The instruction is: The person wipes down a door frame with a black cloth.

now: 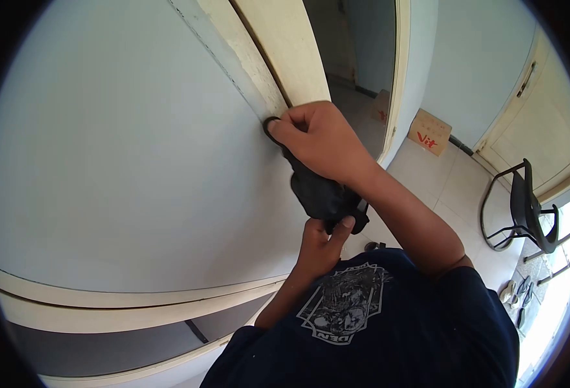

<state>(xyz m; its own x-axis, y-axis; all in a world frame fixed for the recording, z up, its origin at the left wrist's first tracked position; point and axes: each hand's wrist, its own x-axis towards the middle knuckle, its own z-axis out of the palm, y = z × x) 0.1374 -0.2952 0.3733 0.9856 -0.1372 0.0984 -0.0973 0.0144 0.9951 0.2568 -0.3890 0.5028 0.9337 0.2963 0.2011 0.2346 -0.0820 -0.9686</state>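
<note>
A black, soft-looking item (320,194) with a narrow strap-like end stretches between my two hands in front of the pale wall panel (136,161). My right hand (314,139) is closed on its thin upper end, where a dark loop shows by the thumb at the cream frame edge. Lower down, my left hand (324,246) grips the bulkier bottom part, thumb on top. Part of the item is hidden behind my right wrist, and its exact kind cannot be made out.
Dark glass (362,52) in a cream frame stands beyond my right hand. A cardboard box (429,132) with red writing sits on the tiled floor. At right are a black chair (524,200), a cream door (531,123) and several shoes (518,294).
</note>
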